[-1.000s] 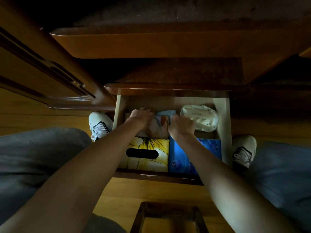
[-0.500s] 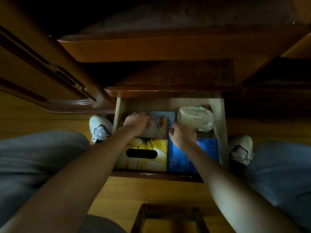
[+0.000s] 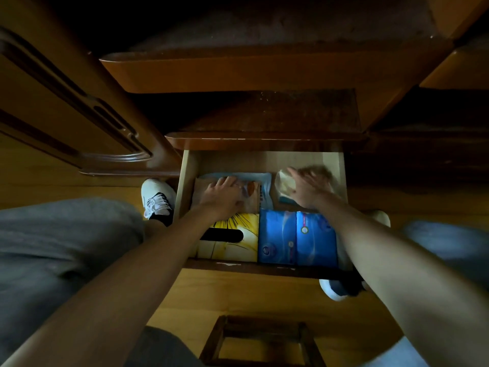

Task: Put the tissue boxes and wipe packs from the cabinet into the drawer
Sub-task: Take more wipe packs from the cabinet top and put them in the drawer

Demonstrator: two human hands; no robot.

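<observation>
Dark brown wooden cabinet (image 3: 238,75) overhead, shelves dim, panelled door (image 3: 66,102) swung open at left. Below it, pale wooden drawer (image 3: 185,181) pulled out over the yellowish wood floor (image 3: 251,295).

Packed along the drawer's near edge: yellow cardboard tissue box with a dark oval slot (image 3: 232,242) at left, touching a blue plastic-wrapped tissue pack (image 3: 296,237) at right. Behind the yellow box, a flat beige-and-light-blue soft wipe pack (image 3: 254,189), lying down. In the far right corner, a pale rounded plastic wipe pack (image 3: 284,182) — blurred, mostly covered.

Grey trouser legs at both sides; white sneaker (image 3: 156,198) just left of the drawer, another white shoe (image 3: 333,290) by its near right corner. Dark wooden frame (image 3: 259,340) on the floor at the bottom edge.

Left hand (image 3: 225,193) flat on the beige-and-blue pack, fingers (image 3: 229,181) loosely spread and pressing down on its top, not curled around it. Right hand (image 3: 308,186) over the pale rounded pack, motion-blurred; fingers (image 3: 295,173) spread and touching or just above the plastic — cannot tell whether gripping or only resting.
</observation>
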